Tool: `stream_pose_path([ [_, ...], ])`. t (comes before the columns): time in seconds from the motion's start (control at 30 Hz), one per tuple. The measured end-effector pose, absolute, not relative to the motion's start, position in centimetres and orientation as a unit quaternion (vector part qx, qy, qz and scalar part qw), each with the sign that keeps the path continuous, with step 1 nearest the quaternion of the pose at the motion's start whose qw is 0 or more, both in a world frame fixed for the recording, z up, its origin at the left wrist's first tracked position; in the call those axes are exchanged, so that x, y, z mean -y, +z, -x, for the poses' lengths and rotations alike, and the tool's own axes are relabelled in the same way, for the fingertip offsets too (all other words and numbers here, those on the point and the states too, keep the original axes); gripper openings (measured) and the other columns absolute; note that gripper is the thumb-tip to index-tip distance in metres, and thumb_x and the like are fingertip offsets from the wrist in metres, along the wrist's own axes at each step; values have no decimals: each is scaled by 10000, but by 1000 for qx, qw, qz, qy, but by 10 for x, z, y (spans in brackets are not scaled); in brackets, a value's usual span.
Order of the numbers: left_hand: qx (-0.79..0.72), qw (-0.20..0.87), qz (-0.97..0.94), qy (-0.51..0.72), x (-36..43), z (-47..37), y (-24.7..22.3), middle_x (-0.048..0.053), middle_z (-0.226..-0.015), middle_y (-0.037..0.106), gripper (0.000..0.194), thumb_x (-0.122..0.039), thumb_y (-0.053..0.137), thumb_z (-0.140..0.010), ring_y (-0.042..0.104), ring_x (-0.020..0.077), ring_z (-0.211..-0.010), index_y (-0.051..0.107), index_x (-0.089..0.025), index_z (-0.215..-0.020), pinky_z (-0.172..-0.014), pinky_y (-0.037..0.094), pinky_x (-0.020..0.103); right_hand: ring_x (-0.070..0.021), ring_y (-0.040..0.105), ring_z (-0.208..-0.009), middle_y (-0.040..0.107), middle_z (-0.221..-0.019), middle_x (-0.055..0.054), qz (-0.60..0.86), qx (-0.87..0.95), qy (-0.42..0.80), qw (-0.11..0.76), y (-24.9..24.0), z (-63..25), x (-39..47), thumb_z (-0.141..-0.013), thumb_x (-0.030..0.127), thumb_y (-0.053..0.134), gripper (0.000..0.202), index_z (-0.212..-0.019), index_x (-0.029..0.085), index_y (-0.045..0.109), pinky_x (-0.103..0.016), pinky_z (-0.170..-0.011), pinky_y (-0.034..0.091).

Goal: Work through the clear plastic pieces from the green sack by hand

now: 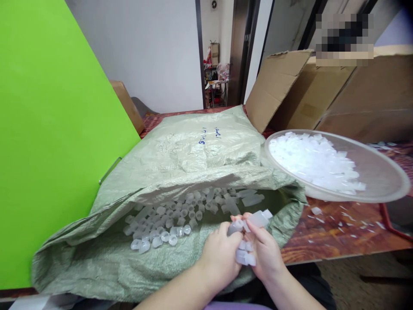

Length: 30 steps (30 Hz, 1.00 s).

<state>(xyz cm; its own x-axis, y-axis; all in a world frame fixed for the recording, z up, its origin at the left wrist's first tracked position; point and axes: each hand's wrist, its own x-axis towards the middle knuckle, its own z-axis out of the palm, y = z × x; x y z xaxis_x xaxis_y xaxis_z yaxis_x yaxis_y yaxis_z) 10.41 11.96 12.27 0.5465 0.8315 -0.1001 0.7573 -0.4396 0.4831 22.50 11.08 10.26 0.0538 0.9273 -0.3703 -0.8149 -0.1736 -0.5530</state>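
Note:
Close together at the sack's front right edge, my two hands both hold small translucent plastic bottles. My left hand (221, 249) is closed around one bottle (235, 228), its neck facing up. My right hand (269, 252) grips another bottle (257, 218) between thumb and fingers, with its neck pointing right. Several more small bottles (245, 257) lie in the right palm, between the two hands. Beneath and beyond them is the open mouth of a pale green woven sack (180, 150), where many loose bottles (180, 215) lie in a heap.
To the right, a wide translucent bowl (383, 172) holds a heap of small white plastic pieces (318, 161). White scraps (345, 224) are scattered over the reddish wood-patterned table (309, 245). Cardboard boxes (371, 94) stand behind the bowl. A bright green panel (58, 142) rises at left.

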Motion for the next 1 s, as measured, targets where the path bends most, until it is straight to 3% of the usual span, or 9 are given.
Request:
stream_pose_path([
  [0.1, -466, 231, -850, 81, -123, -102, 125, 93, -966, 533, 291, -304, 538, -734, 541, 255, -874, 588, -249, -1015, -752, 465, 369, -202, 609, -914, 659, -842, 3, 354, 108, 687, 625, 108, -226, -111, -684, 306, 695, 205, -839, 214, 596, -328, -818, 479],
  [0.33, -425, 303, -839, 157, -132, -100, 121, 51, -1183, 497, 269, -293, 561, -722, 503, 204, -1067, 585, -262, -988, -921, 415, 284, -193, 615, -863, 648, -809, 16, 337, 85, 700, 624, 112, -223, -117, -694, 324, 676, 168, -797, 218, 596, -342, -811, 478],
  [0.53, -440, 283, -845, 112, -135, -104, 117, 49, -1002, 534, 221, -336, 554, -708, 562, 196, -877, 594, -257, -911, -776, 475, 288, -217, 603, -865, 626, -775, 13, 343, 69, 699, 624, 109, -224, -118, -685, 383, 656, 205, -785, 232, 560, -360, -759, 478],
  [0.63, -420, 235, -869, 114, -132, -103, 114, 55, -949, 528, 168, -319, 559, -684, 553, 198, -831, 580, -222, -820, -726, 469, 291, -204, 578, -864, 608, -832, -9, 427, 213, 650, 591, 113, -234, -120, -735, 485, 580, 291, -828, 211, 544, -334, -767, 447],
  [0.7, -409, 206, -880, 125, -129, -97, 117, 59, -945, 526, 146, -305, 557, -678, 544, 195, -811, 569, -210, -788, -717, 456, 296, -203, 560, -848, 593, -829, -19, 556, 379, 527, 519, 117, -247, -123, -757, 527, 526, 333, -829, 202, 533, -319, -757, 424],
  [0.8, -421, 193, -878, 124, -125, -79, 131, 56, -957, 524, 141, -298, 567, -673, 538, 186, -782, 558, -212, -785, -694, 439, 293, -211, 564, -719, 571, -726, -15, 725, 549, 306, 282, 118, -274, -129, -813, 506, 425, 304, -761, 213, 484, -316, -650, 401],
  [0.87, -441, 188, -873, 93, -124, -63, 142, 54, -950, 529, 118, -256, 556, -663, 541, 189, -771, 546, -213, -773, -673, 433, 294, -226, 576, -674, 572, -719, -39, 762, 600, 202, 137, 114, -289, -132, -850, 437, 369, 271, -760, 203, 474, -325, -618, 397],
  [0.93, -457, 174, -872, 41, -122, -48, 150, 60, -936, 538, 107, -208, 527, -649, 549, 199, -742, 533, -213, -756, -641, 431, 307, -265, 587, -742, 577, -803, -101, 755, 644, 99, 72, 110, -297, -133, -850, 388, 394, 256, -843, 158, 508, -357, -673, 417],
  [1.0, -458, 158, -875, -14, -119, -38, 153, 68, -911, 546, 122, -181, 505, -630, 557, 214, -704, 527, -216, -745, -607, 430, 323, -307, 568, -856, 557, -907, -160, 739, 669, 12, 77, 111, -296, -134, -833, 379, 446, 319, -960, 95, 520, -386, -759, 422],
])
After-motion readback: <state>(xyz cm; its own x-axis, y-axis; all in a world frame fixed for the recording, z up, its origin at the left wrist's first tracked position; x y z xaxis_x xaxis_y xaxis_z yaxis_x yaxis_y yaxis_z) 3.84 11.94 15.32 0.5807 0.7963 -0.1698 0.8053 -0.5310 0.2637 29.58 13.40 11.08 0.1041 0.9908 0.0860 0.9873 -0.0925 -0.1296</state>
